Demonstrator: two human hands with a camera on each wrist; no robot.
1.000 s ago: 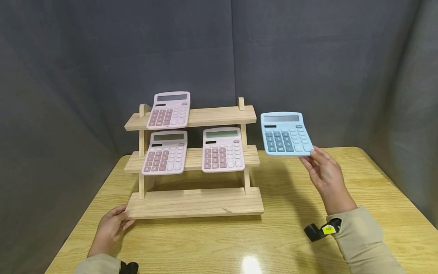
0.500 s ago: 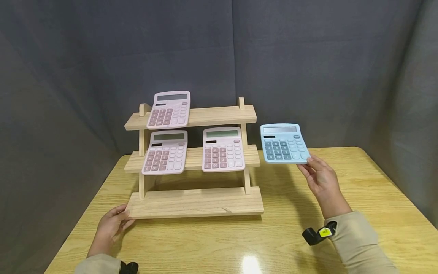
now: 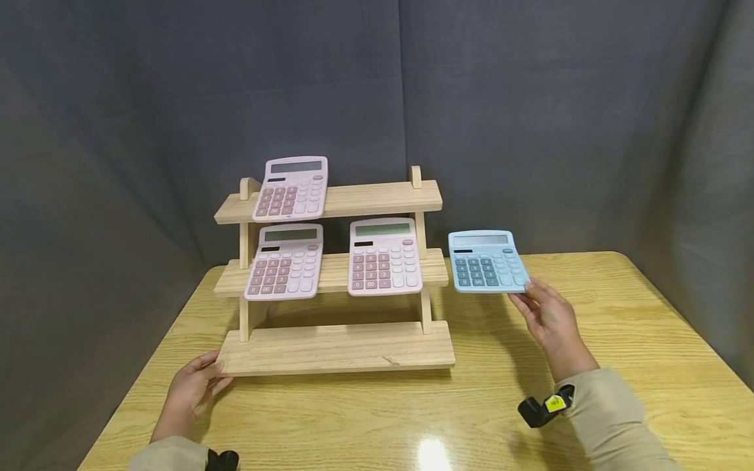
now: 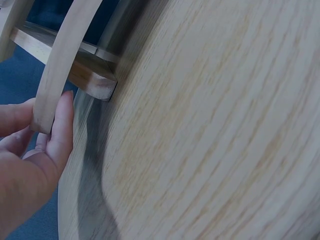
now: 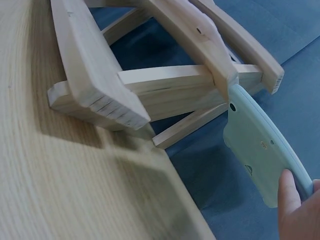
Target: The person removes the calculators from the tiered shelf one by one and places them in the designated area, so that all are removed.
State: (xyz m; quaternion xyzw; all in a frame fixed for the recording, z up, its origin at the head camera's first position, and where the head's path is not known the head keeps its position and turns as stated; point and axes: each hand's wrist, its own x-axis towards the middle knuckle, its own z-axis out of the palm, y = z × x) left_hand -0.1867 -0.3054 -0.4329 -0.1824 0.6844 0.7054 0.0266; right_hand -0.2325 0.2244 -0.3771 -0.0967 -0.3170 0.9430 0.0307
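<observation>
A three-tier wooden display rack (image 3: 336,350) stands on the table. My left hand (image 3: 190,392) grips the left end of its bottom shelf; the left wrist view shows thumb and fingers on either side of that board (image 4: 55,85). Just right of the rack, my right hand (image 3: 550,320) pinches a blue calculator (image 3: 489,261) by its lower right corner, keys facing me, raised over the table. Its pale back (image 5: 262,145) shows in the right wrist view. One pink calculator (image 3: 291,188) leans on the top shelf at left. On the middle shelf are a left pink calculator (image 3: 284,261) and a right one (image 3: 385,257).
The wood-grain table (image 3: 377,425) reaches out to both sides of the rack. Dark grey curtain (image 3: 530,118) hangs behind and along the sides. A black wrist camera (image 3: 538,411) sits on the right sleeve.
My right hand has lowered the blue calculator, bringing it from beside the top shelf to about the middle shelf's height. The left hand and the rack have stayed put.
</observation>
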